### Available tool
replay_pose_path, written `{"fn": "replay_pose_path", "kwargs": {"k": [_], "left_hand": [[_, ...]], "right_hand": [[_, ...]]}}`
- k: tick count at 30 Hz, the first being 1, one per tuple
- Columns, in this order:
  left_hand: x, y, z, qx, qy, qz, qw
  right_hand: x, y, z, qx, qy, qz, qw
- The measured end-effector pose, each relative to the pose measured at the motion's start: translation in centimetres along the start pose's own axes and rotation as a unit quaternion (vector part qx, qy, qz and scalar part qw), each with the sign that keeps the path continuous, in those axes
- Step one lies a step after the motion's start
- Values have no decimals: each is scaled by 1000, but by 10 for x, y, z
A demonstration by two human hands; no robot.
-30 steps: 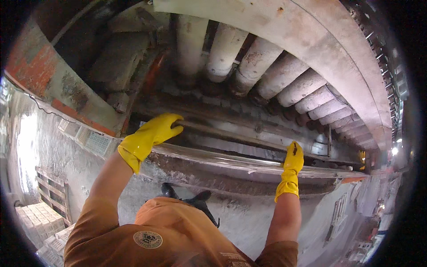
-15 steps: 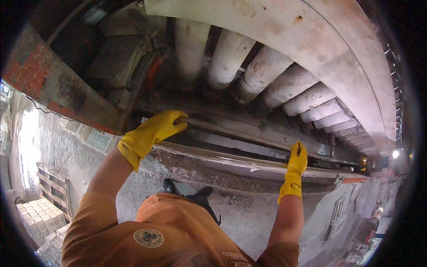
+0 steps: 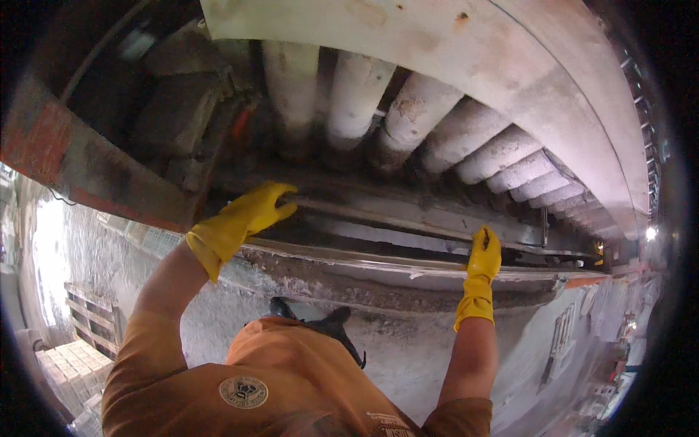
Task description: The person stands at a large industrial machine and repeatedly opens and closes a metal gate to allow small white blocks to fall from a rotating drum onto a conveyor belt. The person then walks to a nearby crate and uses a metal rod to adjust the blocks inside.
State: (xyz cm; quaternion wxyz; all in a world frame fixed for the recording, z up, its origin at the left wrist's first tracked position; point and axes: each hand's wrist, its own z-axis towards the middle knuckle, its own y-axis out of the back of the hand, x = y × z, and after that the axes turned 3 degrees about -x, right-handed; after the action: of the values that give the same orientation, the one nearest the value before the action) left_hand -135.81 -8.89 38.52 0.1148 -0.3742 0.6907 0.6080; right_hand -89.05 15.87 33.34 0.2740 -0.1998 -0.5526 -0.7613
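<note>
Where glossy yellow-gloved fingers (image 3: pixel 271 192) curl, a long narrow bar (image 3: pixel 378 218) runs.

A rough, grimy factory or industrial workshop, by the look of its heavy plant and worn surfaces.
Across the upper middle of the frame runs a row of thick, stained cylinders (image 3: pixel 360 95) under a broad pale beam (image 3: pixel 437 36); below them lies a long, dirt-caked trough (image 3: pixel 349 258). A heavy metal girder (image 3: pixel 95 156) with worn reddish paint slants across the upper left. The grey floor (image 3: pixel 389 357) is stained and scuffed, with a slatted wooden pallet (image 3: pixel 93 322) and a stack of pale blocks or crates (image 3: pixel 76 368) at lower left. A bright light (image 3: pixel 651 234) shines at the right; the trade cannot be told.
</note>
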Motion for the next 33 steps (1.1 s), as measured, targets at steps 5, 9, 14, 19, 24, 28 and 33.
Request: {"fn": "replay_pose_path", "kwargs": {"k": [5,9,14,19,24,28,33], "left_hand": [[60,-21,37,-67,31,102,992],[76,-18,64,-33,69,215,974],[115,-33,76,-58,96,287,951],[157,-51,99,-32,54,344,937],[128,-74,110,23,28,291,956],[97,-79,115,92,45,208,973],[97,-86,106,60,66,298,950]], "right_hand": [[4,16,-25,12,-11,6,1000],[2,23,-45,12,-44,41,998],[-16,21,-68,-15,-50,139,989],[-12,26,-81,-13,-73,170,983],[1,34,-87,-11,-72,163,984],[-10,34,-89,-35,-40,110,992],[-10,37,-92,-20,-49,149,987]]}}
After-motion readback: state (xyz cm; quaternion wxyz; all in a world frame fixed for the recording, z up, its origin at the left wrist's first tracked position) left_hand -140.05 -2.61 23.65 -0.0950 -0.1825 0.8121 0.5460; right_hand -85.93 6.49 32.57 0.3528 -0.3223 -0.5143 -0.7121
